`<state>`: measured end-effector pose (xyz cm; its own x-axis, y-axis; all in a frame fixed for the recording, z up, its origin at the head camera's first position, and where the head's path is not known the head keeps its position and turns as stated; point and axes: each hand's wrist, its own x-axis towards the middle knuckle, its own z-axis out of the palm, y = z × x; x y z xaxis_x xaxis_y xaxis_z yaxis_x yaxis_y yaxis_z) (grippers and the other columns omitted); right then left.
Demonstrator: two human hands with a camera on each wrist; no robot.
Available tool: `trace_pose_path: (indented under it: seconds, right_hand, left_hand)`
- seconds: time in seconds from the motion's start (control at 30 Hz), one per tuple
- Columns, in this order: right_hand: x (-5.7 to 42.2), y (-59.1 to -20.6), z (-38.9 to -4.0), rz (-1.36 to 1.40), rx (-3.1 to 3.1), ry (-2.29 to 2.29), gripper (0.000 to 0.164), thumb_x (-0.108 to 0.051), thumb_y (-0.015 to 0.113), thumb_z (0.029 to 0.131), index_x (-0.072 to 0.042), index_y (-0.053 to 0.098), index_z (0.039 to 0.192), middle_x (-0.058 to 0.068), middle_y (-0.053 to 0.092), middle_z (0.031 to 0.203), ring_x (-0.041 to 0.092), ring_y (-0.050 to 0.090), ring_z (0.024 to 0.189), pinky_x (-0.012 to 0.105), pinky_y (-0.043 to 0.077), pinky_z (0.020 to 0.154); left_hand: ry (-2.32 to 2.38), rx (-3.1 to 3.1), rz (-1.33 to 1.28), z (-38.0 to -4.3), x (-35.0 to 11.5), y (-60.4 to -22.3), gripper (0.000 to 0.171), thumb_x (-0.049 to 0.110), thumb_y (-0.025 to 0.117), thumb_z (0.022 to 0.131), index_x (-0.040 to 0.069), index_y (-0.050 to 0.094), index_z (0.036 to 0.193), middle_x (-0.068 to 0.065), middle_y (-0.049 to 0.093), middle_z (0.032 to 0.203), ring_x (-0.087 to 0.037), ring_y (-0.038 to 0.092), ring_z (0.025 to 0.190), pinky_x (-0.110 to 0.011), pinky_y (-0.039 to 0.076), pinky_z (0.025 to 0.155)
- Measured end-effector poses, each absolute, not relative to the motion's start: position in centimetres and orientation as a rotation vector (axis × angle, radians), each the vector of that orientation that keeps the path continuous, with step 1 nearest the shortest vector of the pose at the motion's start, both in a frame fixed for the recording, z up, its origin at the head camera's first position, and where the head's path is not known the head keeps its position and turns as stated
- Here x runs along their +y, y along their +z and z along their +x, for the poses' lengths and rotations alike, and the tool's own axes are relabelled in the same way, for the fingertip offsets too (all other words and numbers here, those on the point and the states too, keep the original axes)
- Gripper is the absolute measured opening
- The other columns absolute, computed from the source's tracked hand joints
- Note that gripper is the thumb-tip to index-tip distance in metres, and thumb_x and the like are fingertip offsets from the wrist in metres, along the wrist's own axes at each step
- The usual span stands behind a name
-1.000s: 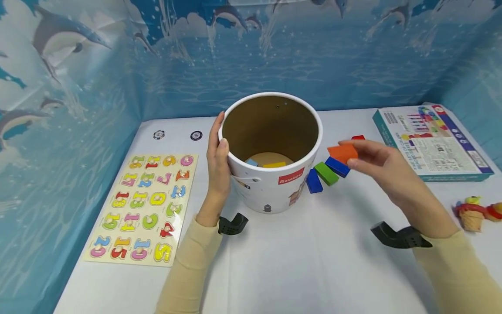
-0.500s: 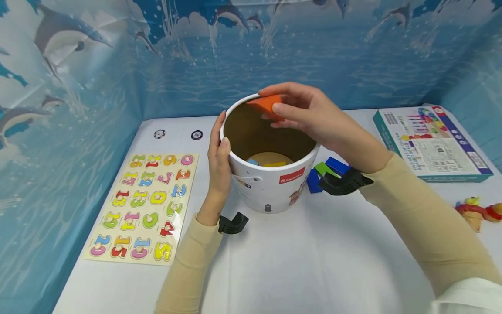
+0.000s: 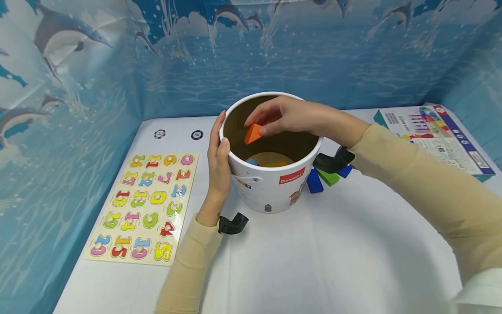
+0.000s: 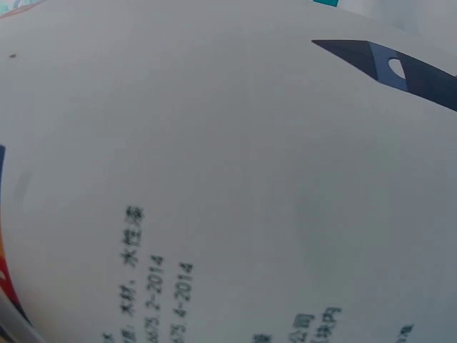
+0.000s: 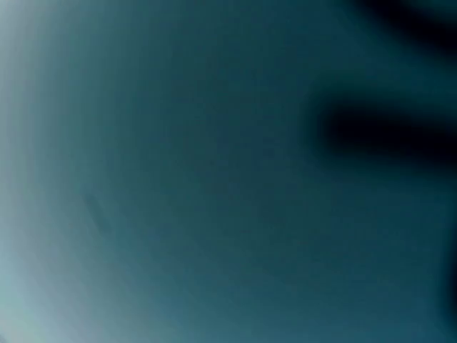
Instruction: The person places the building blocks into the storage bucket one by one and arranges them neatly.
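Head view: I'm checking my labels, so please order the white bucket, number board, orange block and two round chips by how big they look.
1. White bucket and number board: too close to rank.
2. Orange block, partly hidden by the right hand.
3. Left chip and right chip: they look alike.

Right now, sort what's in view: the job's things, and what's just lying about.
Job in hand:
white bucket, left hand against it;
orange block, held by right hand;
probably the blue and green blocks beside the bucket.

Apparently lying about:
number puzzle;
two round chips;
printed box.
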<state>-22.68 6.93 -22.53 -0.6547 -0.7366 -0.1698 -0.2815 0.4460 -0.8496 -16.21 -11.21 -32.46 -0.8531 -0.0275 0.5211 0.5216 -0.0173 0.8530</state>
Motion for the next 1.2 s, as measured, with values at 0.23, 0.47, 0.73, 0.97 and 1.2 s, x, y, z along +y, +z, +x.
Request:
trace_pose_path:
  seconds: [0.23,0.47,0.73,0.97,1.2]
  right_hand:
    - [6.5,-22.8,-22.9,-0.937,2.127,-0.861,0.034,-0.01,0.058,0.084,-0.007,0.057,0.117,0.005,0.059,0.108,0.019,0.053,0.099,0.034,0.045,0.085]
    - [6.6,-22.8,-22.6,-0.973,2.229,-0.98,0.034,-0.011,0.058,0.084,-0.008,0.056,0.118,0.007,0.057,0.113,0.017,0.054,0.102,0.034,0.045,0.086]
    - [11.2,-22.8,-19.3,-0.818,2.126,-2.134,0.028,-0.01,0.055,0.085,0.0,0.058,0.111,0.016,0.055,0.108,0.026,0.054,0.098,0.029,0.047,0.083]
    - [17.8,-29.6,-17.7,-0.301,1.919,-2.441,0.03,-0.01,0.057,0.084,0.0,0.055,0.112,0.01,0.056,0.106,0.019,0.055,0.097,0.022,0.047,0.079]
    - [21.4,-38.4,-16.8,-0.007,2.342,-1.938,0.049,-0.037,0.057,0.082,-0.01,0.05,0.122,0.004,0.05,0.12,0.01,0.049,0.107,0.014,0.042,0.082]
  left_hand:
    - [-1.898,-1.899,-0.499,-16.1,-11.2,-32.3,0.056,0.032,0.03,0.086,0.018,0.026,0.14,0.006,0.027,0.142,-0.019,0.031,0.124,-0.043,0.03,0.099]
    - [-1.897,-1.877,-0.527,-16.1,-11.3,-32.3,0.056,0.029,0.029,0.086,0.014,0.025,0.14,0.003,0.027,0.142,-0.019,0.03,0.125,-0.047,0.029,0.099]
    - [-1.934,-1.845,-0.555,-16.2,-11.2,-32.5,0.055,0.03,0.031,0.087,0.017,0.026,0.14,0.005,0.028,0.141,-0.024,0.031,0.124,-0.053,0.03,0.096]
    - [-1.933,-1.83,-0.551,-16.2,-11.2,-32.5,0.055,0.033,0.031,0.087,0.018,0.027,0.14,0.005,0.028,0.141,-0.019,0.032,0.124,-0.051,0.031,0.096]
    - [-1.947,-1.817,-0.571,-16.3,-11.3,-32.7,0.056,0.034,0.031,0.087,0.017,0.026,0.14,0.006,0.028,0.141,-0.022,0.031,0.124,-0.053,0.03,0.095]
